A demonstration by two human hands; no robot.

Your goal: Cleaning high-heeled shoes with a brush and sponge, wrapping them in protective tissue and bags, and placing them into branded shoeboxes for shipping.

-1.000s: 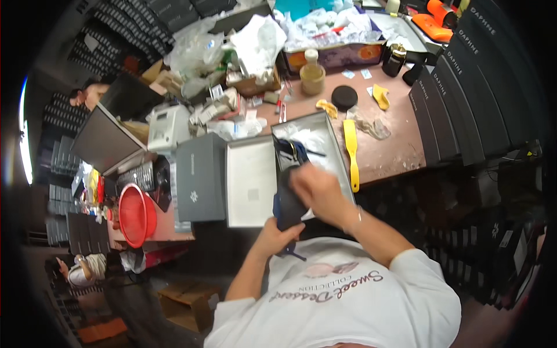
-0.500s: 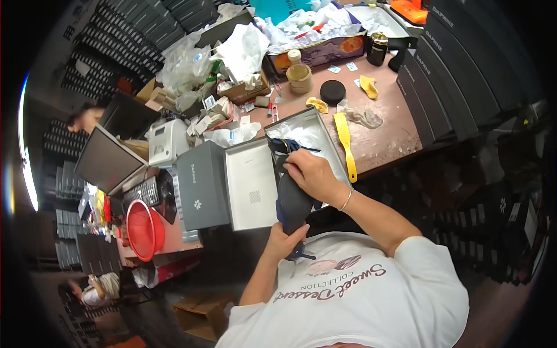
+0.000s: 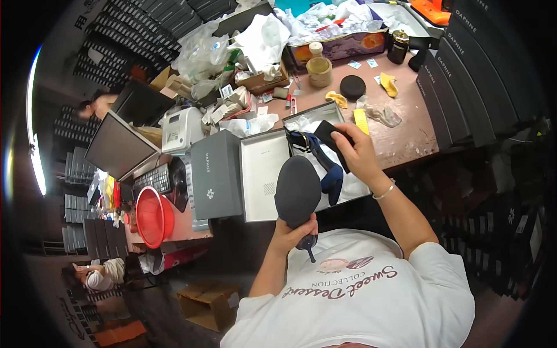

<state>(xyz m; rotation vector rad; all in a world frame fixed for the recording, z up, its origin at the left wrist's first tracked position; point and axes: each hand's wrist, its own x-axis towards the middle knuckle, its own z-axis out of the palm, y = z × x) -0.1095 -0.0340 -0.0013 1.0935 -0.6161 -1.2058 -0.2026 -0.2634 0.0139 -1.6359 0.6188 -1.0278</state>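
My left hand grips a dark high-heeled shoe near its heel, sole facing up, the thin heel pointing down toward my chest. My right hand holds the shoe's dark blue strap end above an open shoe box lined with white paper. A blue part of the shoe hangs between my hands.
A grey box lid lies left of the open box. A red basin, keyboard and monitor stand further left. The brown table holds a yellow shoehorn, black round lid, jars and plastic bags. Another person sits lower left.
The shoe has been turned so its sole faces up and lifted closer to me. My right hand moved from the shoe's side up to its strap.
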